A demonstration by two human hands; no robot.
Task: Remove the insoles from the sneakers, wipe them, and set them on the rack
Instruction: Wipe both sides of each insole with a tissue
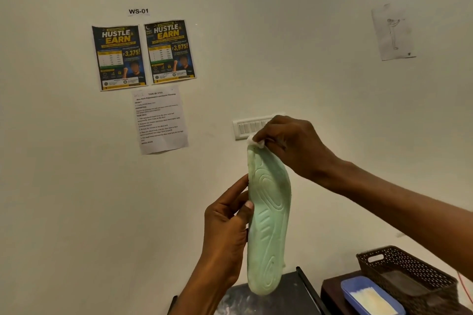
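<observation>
Head view: the left hand (225, 233) grips a pale green insole (268, 222) by its left edge, holding it upright before the wall; the right hand (294, 146) pinches a small white wipe (256, 141) against the insole's top end, above the rack's dark top (289, 294)

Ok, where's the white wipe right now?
In the head view, near centre: the right hand pinches the white wipe against the top end of the green insole, in front of the wall switch panel.
</observation>
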